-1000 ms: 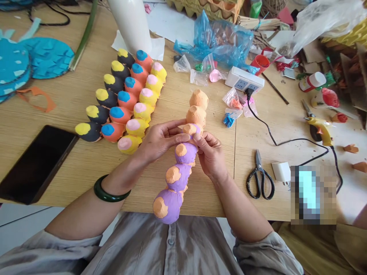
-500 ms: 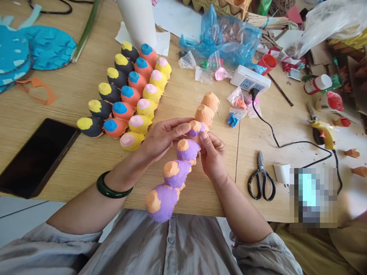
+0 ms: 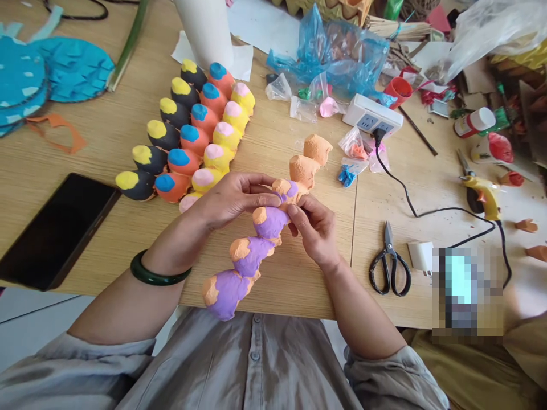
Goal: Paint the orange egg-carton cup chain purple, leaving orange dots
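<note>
An orange egg-carton strip (image 3: 249, 254), a row of several bumps, is held slantwise over the table's near edge. Purple clay covers the sides of the nearer bumps, leaving their tips orange; the two farthest bumps are bare orange. On the third bump from the far end the purple is patchy. My left hand (image 3: 233, 200) grips the strip from the left, its thumb on the purple by that bump. From the right, my right hand (image 3: 315, 230) pinches the strip's edge at the same bump, thumb on top. Some fingers of both hands are hidden beneath.
Left of my hands lie painted strips: black-and-yellow (image 3: 150, 159), orange-and-blue (image 3: 188, 148) and yellow-and-pink (image 3: 217, 156). A phone (image 3: 60, 228) lies front left. To the right are scissors (image 3: 388, 267), a power strip (image 3: 372, 118), its cord, a glue gun (image 3: 482, 193) and small clay bags (image 3: 352, 171).
The strip's near end has swung to the left and tilted a little. Both hands keep hold of it, and my left hand has shifted slightly left.
</note>
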Demonstrator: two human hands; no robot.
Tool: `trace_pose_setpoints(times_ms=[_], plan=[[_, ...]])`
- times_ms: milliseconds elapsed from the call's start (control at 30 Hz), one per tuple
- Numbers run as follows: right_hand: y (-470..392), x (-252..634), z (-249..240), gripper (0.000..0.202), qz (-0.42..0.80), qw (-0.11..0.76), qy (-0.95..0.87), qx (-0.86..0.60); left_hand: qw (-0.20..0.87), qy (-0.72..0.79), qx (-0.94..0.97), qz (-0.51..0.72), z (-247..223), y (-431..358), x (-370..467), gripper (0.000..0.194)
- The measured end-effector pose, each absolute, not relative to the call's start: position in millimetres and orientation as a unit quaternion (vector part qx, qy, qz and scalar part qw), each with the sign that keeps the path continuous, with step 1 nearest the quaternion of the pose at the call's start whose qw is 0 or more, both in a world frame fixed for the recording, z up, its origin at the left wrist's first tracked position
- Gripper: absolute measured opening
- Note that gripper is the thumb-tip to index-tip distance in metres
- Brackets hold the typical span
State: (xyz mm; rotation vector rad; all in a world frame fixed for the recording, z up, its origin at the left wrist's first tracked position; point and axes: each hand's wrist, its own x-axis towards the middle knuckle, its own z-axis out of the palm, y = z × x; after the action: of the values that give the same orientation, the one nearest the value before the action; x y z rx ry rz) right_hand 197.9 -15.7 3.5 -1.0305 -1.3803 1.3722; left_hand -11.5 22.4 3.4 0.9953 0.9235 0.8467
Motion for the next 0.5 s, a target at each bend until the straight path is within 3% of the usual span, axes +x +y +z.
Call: trace_pose_setpoints(times_ms=[333, 500], plan=[[-12.5, 196.5, 4.2, 0.05, 0.452, 0.432, -0.673, -0.396, 0.68, 0.427, 0.505, 0.318, 5.8, 23.8, -15.0, 0.032], [-12.7, 193.1, -2.2, 0.046, 0.478, 0.444, -0.642, -0.402, 0.674, 0.447, 0.478, 0.344, 6.8, 17.8, -9.3, 0.036]])
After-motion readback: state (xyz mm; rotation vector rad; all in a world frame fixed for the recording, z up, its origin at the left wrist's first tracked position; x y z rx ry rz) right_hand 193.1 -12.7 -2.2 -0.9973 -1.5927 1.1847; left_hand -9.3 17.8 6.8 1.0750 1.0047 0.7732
